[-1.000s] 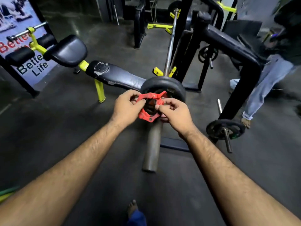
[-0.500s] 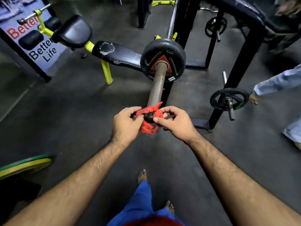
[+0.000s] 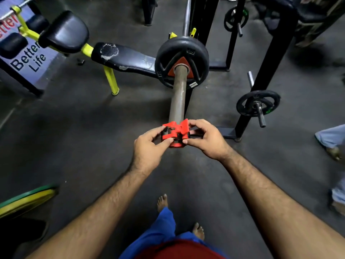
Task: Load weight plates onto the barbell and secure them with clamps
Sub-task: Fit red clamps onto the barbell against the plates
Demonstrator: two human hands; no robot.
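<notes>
Both hands, left [image 3: 149, 144] and right [image 3: 204, 140], pinch the red clamp [image 3: 175, 134] at mid-frame on the sleeve [image 3: 178, 98] tip; the sleeve runs straight up-frame to the plate [image 3: 182, 61]

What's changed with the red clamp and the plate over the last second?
The clamp, a second ago up against the plate, has come back along the bar to its near end. Both hands, left and right, kept hold of it throughout. The plate stayed on the bar, unclamped.
</notes>
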